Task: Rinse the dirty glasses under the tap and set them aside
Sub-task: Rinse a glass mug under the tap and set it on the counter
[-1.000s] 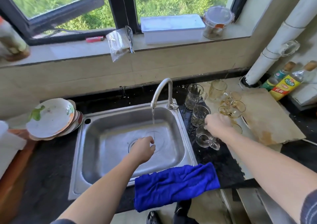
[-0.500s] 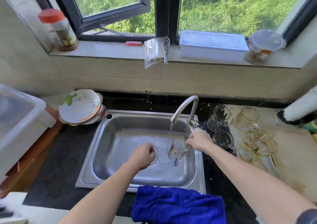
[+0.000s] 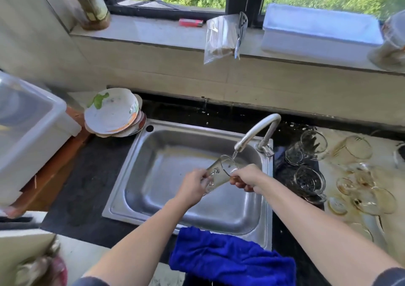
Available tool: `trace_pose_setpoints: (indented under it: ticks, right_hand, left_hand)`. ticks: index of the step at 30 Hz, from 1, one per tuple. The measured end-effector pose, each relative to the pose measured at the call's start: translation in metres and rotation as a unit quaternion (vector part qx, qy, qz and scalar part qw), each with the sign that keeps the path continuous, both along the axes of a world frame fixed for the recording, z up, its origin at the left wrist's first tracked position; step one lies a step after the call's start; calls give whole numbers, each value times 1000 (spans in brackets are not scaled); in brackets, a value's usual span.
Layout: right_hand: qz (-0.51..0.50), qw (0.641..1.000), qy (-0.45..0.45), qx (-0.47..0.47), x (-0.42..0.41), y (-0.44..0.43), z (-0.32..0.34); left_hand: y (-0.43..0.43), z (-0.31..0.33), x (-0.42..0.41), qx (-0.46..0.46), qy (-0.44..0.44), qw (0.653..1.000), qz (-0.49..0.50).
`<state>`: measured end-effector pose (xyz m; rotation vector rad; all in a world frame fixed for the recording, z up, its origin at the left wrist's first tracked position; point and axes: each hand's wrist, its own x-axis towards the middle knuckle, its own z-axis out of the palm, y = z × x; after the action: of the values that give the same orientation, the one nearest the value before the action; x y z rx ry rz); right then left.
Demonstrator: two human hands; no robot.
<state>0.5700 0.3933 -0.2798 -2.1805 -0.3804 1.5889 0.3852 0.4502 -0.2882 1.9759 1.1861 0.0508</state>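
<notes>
A glass [image 3: 221, 174] held under the tap [image 3: 256, 130].
The left hand [image 3: 192, 187] grips the bottom of the glass and the right hand [image 3: 245, 178] pinches its rim. It tips up to the running water, over the steel sink [image 3: 166, 154]. A blue cloth [image 3: 232, 257] lies at the sink's front edge. More glasses [image 3: 309, 180] sit to the right on the dark counter [image 3: 83, 187], and plates [image 3: 114, 112] to the left.

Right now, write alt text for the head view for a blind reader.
A glass is held tilted under the running tap over the sink, the left hand gripping its base, the right hand its rim. More glasses sit on the counter to the right, stacked plates to the left, a blue cloth at the sink's front edge.
</notes>
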Motion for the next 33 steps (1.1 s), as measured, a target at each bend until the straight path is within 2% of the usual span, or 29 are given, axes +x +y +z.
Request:
trace_pose_setpoints:
  ticks: [4, 9, 12, 15, 23, 28, 33]
  right_hand:
    - [60, 997, -54, -4, 12, 5, -3]
    - [38, 995, -59, 72, 23, 16, -7]
    - [36, 995, -63, 65, 21, 18, -11]
    - [-14, 996, -48, 71, 14, 14, -15]
    - [-122, 988, -36, 90, -9, 4, -19]
    - [-169, 981, -8, 93, -18, 3, -19]
    - [-221, 969, 44, 100, -21, 4, -24]
  left_hand:
    - [19, -10, 12, -55, -18, 998, -3]
    - [43, -24, 20, -129, -36, 990, -47]
    - [50, -30, 21, -215, -66, 974, -4]
    - [59, -38, 20, -299, -98, 947, 60]
    - [76, -58, 17, -379, -99, 906, 157]
    - [71, -63, 17, -446, -105, 859, 229]
    - [65, -71, 13, -539, -137, 786, 269]
